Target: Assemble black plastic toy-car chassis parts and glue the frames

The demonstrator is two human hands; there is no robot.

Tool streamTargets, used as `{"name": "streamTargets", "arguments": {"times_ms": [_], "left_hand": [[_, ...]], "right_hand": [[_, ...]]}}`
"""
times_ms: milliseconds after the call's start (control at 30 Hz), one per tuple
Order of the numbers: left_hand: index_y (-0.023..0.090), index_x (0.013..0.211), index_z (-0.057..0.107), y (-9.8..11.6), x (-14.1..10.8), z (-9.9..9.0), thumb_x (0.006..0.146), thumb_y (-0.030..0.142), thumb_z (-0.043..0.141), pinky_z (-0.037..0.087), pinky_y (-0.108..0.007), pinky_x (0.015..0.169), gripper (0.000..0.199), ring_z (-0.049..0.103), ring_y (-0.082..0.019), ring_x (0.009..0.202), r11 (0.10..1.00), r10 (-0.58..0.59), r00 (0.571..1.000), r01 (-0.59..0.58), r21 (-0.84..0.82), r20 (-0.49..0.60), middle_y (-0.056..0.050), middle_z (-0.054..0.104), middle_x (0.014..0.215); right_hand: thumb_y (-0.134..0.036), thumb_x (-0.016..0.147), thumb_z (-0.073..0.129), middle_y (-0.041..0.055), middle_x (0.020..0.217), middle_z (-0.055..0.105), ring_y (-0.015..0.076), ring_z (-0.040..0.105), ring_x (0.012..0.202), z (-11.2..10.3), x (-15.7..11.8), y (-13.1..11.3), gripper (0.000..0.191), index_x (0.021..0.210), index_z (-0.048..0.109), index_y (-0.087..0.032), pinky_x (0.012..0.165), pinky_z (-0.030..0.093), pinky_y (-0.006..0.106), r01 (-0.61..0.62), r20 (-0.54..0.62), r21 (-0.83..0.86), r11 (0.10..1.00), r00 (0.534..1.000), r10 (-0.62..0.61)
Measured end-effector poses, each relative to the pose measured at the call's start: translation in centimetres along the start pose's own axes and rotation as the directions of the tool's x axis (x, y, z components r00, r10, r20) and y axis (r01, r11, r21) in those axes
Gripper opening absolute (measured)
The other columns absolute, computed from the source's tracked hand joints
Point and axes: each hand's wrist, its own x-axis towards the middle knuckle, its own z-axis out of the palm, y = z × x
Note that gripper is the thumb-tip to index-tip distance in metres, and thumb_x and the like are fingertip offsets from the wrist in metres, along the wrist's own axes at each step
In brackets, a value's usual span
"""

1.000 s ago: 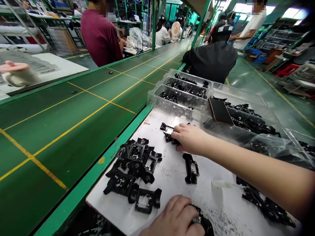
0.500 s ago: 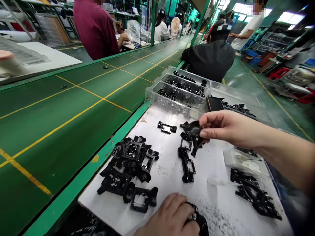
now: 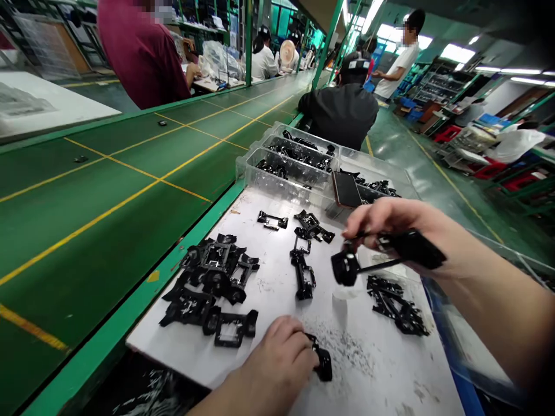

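Note:
My right hand (image 3: 381, 222), fingers closed, holds a black plastic part (image 3: 346, 267) above the right side of the white board. A thin bar joins its blocky end to a wider black piece under my wrist. My left hand (image 3: 281, 352) rests at the board's front with its fingers curled over another black plastic part (image 3: 323, 365), mostly hidden. Between the hands and the boxes lie black frame parts: one joined pair of openings (image 3: 303, 274), one touching its far end (image 3: 314, 225), and a small one (image 3: 272, 220) farther left.
A pile of black frames (image 3: 212, 283) covers the board's left side; another (image 3: 399, 306) lies right. Clear boxes (image 3: 286, 179) of black parts stand behind, a phone (image 3: 347, 189) on their edge. A green conveyor (image 3: 143, 202) runs left. A dark-clothed person (image 3: 342, 112) sits beyond.
My right hand has let go of a black frame part on the board and now holds a different-looking black part farther right. My left hand stays on its part. The view has shifted right.

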Motion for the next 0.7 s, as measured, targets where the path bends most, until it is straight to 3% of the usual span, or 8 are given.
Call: {"name": "streamTargets", "arguments": {"times_ms": [67, 133, 200, 267, 367, 467, 567, 700], "left_hand": [[0.018, 0.114, 0.066, 0.8, 0.9, -1.4, 0.103, 0.009, 0.063, 0.053, -0.037, 0.107, 0.015, 0.062, -0.022, 0.114, 1.000, -0.015, 0.995, 0.015, -0.003, 0.094, -0.005, 0.071, 0.105], [0.019, 0.123, 0.067, 0.9, 2.4, -2.6, 0.105, 0.011, 0.063, 0.053, -0.037, 0.110, 0.020, 0.060, -0.023, 0.124, 0.998, -0.052, 0.989, 0.047, 0.033, 0.136, -0.007, 0.070, 0.117], [0.020, 0.129, 0.068, 0.2, 4.5, -3.7, 0.106, 0.011, 0.061, 0.052, -0.039, 0.113, 0.026, 0.058, -0.024, 0.131, 0.989, -0.134, 0.982, 0.123, 0.086, 0.136, -0.008, 0.067, 0.132], [0.018, 0.134, 0.067, -1.2, 6.7, -4.6, 0.107, 0.012, 0.059, 0.051, -0.047, 0.116, 0.029, 0.056, -0.027, 0.136, 0.975, -0.186, 0.974, 0.167, 0.146, 0.131, -0.013, 0.063, 0.143], [0.019, 0.133, 0.070, -3.6, 9.1, -5.2, 0.101, 0.012, 0.070, 0.051, -0.046, 0.118, 0.033, 0.060, -0.027, 0.134, 0.974, -0.167, 0.952, 0.118, 0.196, 0.255, -0.010, 0.068, 0.140], [0.019, 0.134, 0.070, -5.2, 10.5, -5.0, 0.095, 0.016, 0.080, 0.052, -0.049, 0.117, 0.041, 0.062, -0.029, 0.136, 0.964, -0.188, 0.922, 0.108, 0.242, 0.338, -0.010, 0.069, 0.140], [0.017, 0.138, 0.068, -5.7, 12.0, -4.4, 0.100, 0.024, 0.076, 0.052, -0.057, 0.117, 0.039, 0.061, -0.032, 0.139, 0.936, -0.268, 0.918, 0.176, 0.306, 0.293, -0.013, 0.066, 0.144], [0.018, 0.143, 0.064, -6.3, 15.4, -4.7, 0.104, 0.035, 0.073, 0.054, -0.058, 0.116, 0.043, 0.062, -0.032, 0.138, 0.901, -0.349, 0.918, 0.273, 0.338, 0.189, -0.014, 0.063, 0.151]], "right_hand": [[-0.033, 0.085, 0.093, 0.0014, 0.104, 0.076, 0.0145, 0.075, 0.093, 0.3, -3.7, 0.3, 0.021, 0.089, 0.074, -0.026, 0.082, 0.062, 0.028, 0.119, -0.265, -0.005, 0.993, 0.957, -0.116], [-0.037, 0.080, 0.097, 0.0006, 0.097, 0.072, 0.0166, 0.072, 0.092, 0.9, -8.0, 2.3, 0.028, 0.089, 0.071, -0.030, 0.081, 0.062, 0.030, 0.213, -0.547, -0.014, 0.977, 0.817, -0.186], [-0.045, 0.078, 0.096, 0.0019, 0.097, 0.070, 0.0196, 0.071, 0.086, 1.9, -12.5, 5.7, 0.034, 0.092, 0.067, -0.032, 0.077, 0.063, 0.034, 0.165, -0.758, 0.070, 0.984, 0.650, -0.055], [-0.050, 0.070, 0.098, 0.0033, 0.097, 0.073, 0.0210, 0.071, 0.080, 3.4, -16.6, 10.0, 0.042, 0.093, 0.069, -0.031, 0.067, 0.063, 0.033, 0.097, -0.815, 0.151, 0.984, 0.575, 0.069], [-0.055, 0.072, 0.094, 0.0069, 0.100, 0.078, 0.0246, 0.074, 0.086, 6.2, -21.8, 16.0, 0.041, 0.097, 0.074, -0.029, 0.070, 0.066, 0.032, -0.113, -0.810, 0.191, 0.975, 0.543, 0.222], [-0.062, 0.069, 0.092, 0.0105, 0.098, 0.082, 0.0292, 0.078, 0.084, 8.7, -25.1, 19.4, 0.047, 0.095, 0.077, -0.026, 0.071, 0.068, 0.034, -0.213, -0.779, 0.199, 0.957, 0.559, 0.286], [-0.066, 0.070, 0.089, 0.0103, 0.094, 0.082, 0.0278, 0.079, 0.082, 9.8, -26.4, 20.2, 0.046, 0.091, 0.080, -0.025, 0.071, 0.067, 0.029, -0.221, -0.797, 0.123, 0.967, 0.559, 0.229], [-0.066, 0.069, 0.088, 0.0098, 0.091, 0.083, 0.0279, 0.080, 0.078, 10.1, -25.9, 19.8, 0.042, 0.086, 0.081, -0.027, 0.068, 0.067, 0.028, -0.162, -0.819, 0.059, 0.985, 0.556, 0.140]]}}
